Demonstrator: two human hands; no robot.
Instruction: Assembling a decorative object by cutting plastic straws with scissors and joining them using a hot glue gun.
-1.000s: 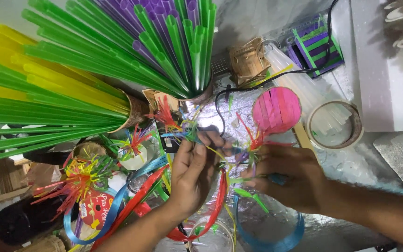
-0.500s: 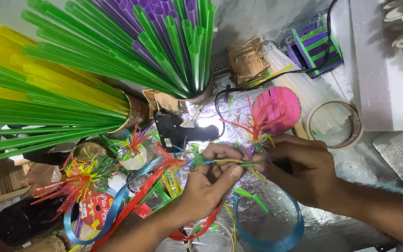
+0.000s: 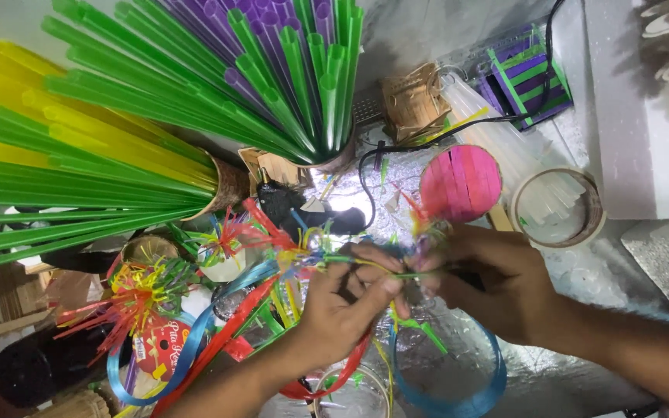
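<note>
The left hand and right hand are together, both pinching one thin green straw. Frayed coloured strips stick out at its left end, above the black glue gun.

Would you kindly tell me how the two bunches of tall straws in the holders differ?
The left bunch of straws mixes green with yellow and lies nearly sideways, fanning toward the left edge. The upper bunch of straws mixes green with purple and fans toward the top edge. Both sit in round holders behind the left hand and right hand.
</note>
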